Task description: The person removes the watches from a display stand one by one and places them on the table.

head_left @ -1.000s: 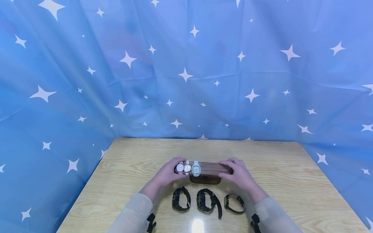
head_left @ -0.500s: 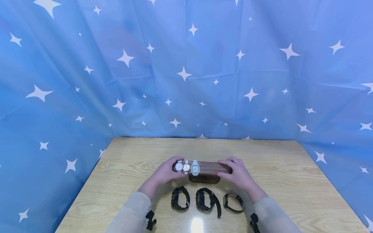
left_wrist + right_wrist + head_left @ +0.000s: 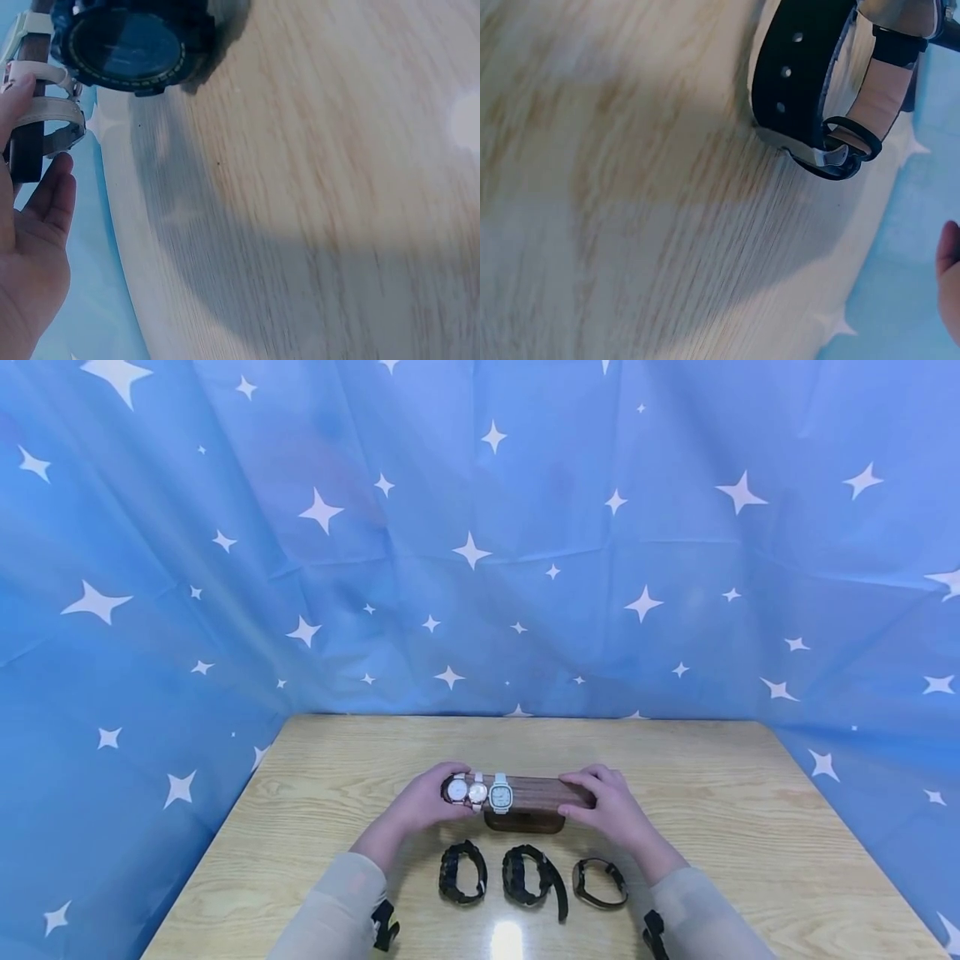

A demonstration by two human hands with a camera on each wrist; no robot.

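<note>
A dark wooden watch stand (image 3: 536, 793) lies crosswise on the table, its rounded base (image 3: 525, 823) showing in front of the bar. My left hand (image 3: 423, 800) grips the bar's left end, thumb in front and fingers behind. At the other end my right hand (image 3: 615, 806) holds the bar the same way. Two round watches with pale straps, a white-faced watch (image 3: 457, 790) and a wristwatch (image 3: 477, 793) beside it, sit near my left fingers. A square pale-green watch (image 3: 500, 796) follows to their right. In the left wrist view, the straps loop around the bar.
Nearer me, three dark watches stand in a row: a chunky black watch (image 3: 450, 870), another black watch (image 3: 514, 877) with its strap trailing, and a slim strap watch (image 3: 606, 903). A starry blue cloth (image 3: 555, 635) hangs behind the wooden table (image 3: 360, 743).
The head view drifts slightly, so everything sits a little further left. Both hands stay on the bar and the watches keep their places.
</note>
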